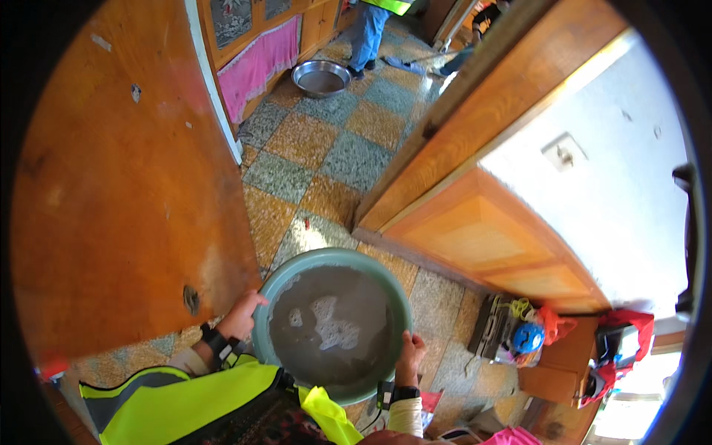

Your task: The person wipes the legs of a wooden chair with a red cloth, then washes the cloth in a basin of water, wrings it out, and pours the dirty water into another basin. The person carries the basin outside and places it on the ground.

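Note:
A round green plastic basin (405, 311) full of murky grey water (356, 289) with patches of white foam (334, 328) is held level in front of my body. My left hand (242, 317) grips its left rim. On the opposite side, my right hand (410, 353) grips the lower right rim. Both wrists wear dark straps with small devices. Part of a yellow reflective vest (222, 395) shows below the basin.
A wooden door (128, 194) stands left, a wood-framed wall corner (367, 222) right. Beyond the doorway, a metal basin (321, 93) sits on the checkered floor near a person in jeans (367, 33) and a mop (403, 65); another person is partly visible. A black case (486, 325) lies right.

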A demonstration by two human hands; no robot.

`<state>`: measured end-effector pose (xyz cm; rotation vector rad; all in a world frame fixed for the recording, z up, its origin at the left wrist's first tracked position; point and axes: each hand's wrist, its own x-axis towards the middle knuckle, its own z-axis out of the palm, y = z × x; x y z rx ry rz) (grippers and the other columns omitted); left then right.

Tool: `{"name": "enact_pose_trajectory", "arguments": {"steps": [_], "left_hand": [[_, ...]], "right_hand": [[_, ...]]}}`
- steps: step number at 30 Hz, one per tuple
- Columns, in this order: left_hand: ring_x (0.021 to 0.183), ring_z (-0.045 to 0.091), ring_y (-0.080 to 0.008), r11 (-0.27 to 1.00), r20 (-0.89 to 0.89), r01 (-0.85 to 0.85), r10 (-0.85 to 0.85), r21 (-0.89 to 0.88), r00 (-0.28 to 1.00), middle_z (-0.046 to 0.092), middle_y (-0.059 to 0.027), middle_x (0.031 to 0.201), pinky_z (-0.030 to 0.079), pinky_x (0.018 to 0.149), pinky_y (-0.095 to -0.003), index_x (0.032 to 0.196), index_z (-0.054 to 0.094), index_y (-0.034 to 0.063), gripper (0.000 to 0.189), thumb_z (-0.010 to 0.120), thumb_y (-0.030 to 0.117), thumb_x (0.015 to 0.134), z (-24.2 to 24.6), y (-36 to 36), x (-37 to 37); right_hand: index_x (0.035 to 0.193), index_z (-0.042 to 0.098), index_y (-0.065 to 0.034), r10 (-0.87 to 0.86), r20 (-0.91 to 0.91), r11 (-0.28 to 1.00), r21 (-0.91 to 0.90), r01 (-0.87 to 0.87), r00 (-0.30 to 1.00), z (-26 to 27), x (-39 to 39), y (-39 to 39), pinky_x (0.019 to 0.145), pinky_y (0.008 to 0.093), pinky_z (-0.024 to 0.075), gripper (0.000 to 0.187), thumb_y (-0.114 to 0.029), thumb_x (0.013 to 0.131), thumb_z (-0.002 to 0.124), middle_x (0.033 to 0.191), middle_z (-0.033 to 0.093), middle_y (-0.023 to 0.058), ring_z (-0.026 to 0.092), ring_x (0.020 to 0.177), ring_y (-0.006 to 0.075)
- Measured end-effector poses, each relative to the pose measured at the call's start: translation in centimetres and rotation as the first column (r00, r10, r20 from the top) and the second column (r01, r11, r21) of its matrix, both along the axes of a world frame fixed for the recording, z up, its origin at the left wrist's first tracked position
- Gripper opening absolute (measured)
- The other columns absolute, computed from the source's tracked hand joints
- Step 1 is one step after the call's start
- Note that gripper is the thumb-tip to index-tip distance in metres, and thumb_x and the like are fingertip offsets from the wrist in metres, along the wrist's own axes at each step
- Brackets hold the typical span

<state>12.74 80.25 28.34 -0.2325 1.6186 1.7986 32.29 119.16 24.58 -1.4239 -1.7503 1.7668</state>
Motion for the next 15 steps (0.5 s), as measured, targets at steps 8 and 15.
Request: {"name": "enact_pose_trajectory", "arguments": {"steps": [8,15], "left_hand": [[0.097,0.052,-0.0212,0.866,0.158,-0.488,0.470,0.108,0.869,0.056,-0.0079,0.102,0.044,0.085,-0.0340,0.106,0.054,0.0042,0.032,0.050,0.010,0.074,-2.3,-1.3,-0.6],[0.091,0.054,-0.0220,0.666,0.312,-0.744,0.697,0.052,0.645,0.058,-0.0072,0.099,0.043,0.085,-0.0335,0.104,0.054,0.0020,0.029,0.050,0.006,0.076,0.3,0.6,-2.5]], "right_hand": [[0.086,0.061,0.0017,0.245,0.040,0.967,0.070,-0.247,0.969,-0.4,-15.9,0.7,0.054,0.0251,0.0407,0.024,-0.022,0.086,0.064,0.073,0.058,0.0012,0.049,0.062,0.0087],[0.085,0.063,0.0009,0.525,-0.023,0.843,0.153,-0.516,0.851,-3.3,-29.9,2.6,0.055,0.0244,0.0407,0.017,-0.016,0.085,0.064,0.069,0.058,-0.0012,0.050,0.062,0.0074]]}}
